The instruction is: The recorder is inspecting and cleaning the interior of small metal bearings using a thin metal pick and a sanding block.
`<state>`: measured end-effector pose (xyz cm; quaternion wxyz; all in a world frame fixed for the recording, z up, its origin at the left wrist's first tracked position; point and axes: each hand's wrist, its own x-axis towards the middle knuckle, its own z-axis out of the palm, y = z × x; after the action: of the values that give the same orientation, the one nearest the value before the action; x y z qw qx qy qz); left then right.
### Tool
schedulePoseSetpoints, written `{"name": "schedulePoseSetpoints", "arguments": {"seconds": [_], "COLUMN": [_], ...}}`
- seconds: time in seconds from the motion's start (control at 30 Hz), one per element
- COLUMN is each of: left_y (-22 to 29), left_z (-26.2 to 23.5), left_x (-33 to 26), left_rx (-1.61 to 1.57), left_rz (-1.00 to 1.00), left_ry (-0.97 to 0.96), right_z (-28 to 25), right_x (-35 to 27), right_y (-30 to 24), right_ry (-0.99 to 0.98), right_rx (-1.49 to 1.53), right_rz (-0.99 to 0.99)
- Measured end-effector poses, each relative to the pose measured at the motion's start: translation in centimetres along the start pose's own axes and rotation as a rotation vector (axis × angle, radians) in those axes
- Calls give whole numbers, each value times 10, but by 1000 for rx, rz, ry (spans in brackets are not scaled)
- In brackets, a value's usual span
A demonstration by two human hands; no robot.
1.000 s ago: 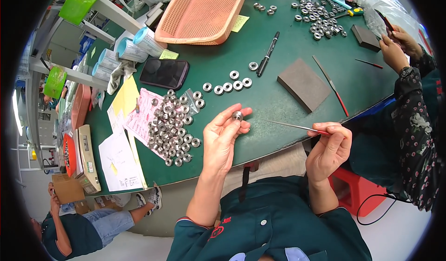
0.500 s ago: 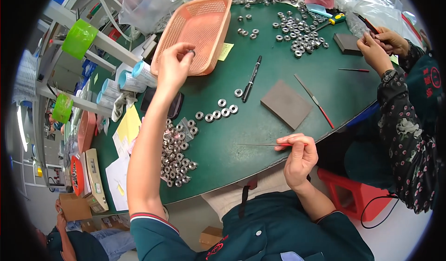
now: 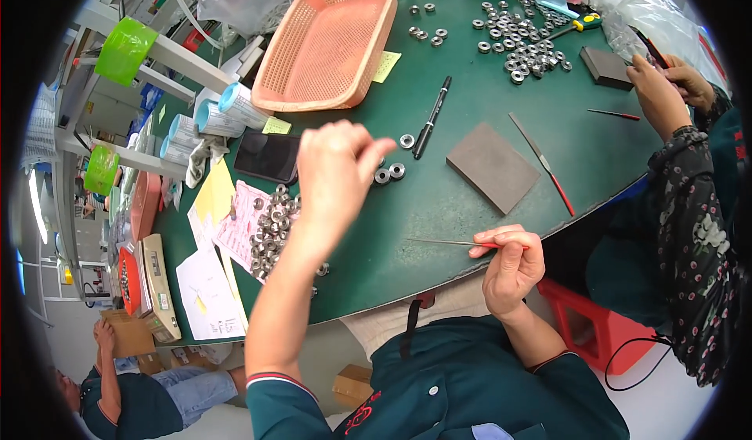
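Observation:
My left hand [image 3: 337, 170] hangs above the green table [image 3: 470, 220], fingers loosely curled with nothing seen in them. Just off its fingertips lie a few small metal rings [image 3: 389, 173]. A pile of the same rings [image 3: 274, 224] rests on pink paper, left of my forearm. Near the table's front edge my right hand [image 3: 509, 264] pinches a thin metal rod with a red grip [image 3: 450, 242], its tip pointing left. An orange plastic basket [image 3: 329, 40] stands at the back.
A black pen [image 3: 431, 119], a grey block [image 3: 492, 166], a second red-handled rod [image 3: 542, 163] and a black phone [image 3: 268, 156] lie on the table. A co-worker's hands [image 3: 666, 87] work at the right beside more rings [image 3: 521, 40]. Tape rolls [image 3: 215, 115] stand at the left.
My left hand went from in front of me out to the orange basket, then drew back toward the row of rings. My right hand stayed put with the rod.

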<state>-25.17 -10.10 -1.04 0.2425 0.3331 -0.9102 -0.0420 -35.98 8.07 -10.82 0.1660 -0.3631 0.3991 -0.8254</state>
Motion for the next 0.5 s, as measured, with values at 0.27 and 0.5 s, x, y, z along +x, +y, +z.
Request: {"name": "schedulePoseSetpoints", "arguments": {"seconds": [0.27, 0.5], "left_y": [6, 5], "left_z": [26, 37], "left_x": [-36, -39], "left_rx": [-8, -48], "left_rz": [-78, -84], "left_ry": [-70, 2], "right_z": [-1, 0], "right_x": [-2, -1], "right_y": [-1, -1], "right_ry": [-85, -54], "right_rx": [-65, -9], "right_rz": [-27, -18]}}
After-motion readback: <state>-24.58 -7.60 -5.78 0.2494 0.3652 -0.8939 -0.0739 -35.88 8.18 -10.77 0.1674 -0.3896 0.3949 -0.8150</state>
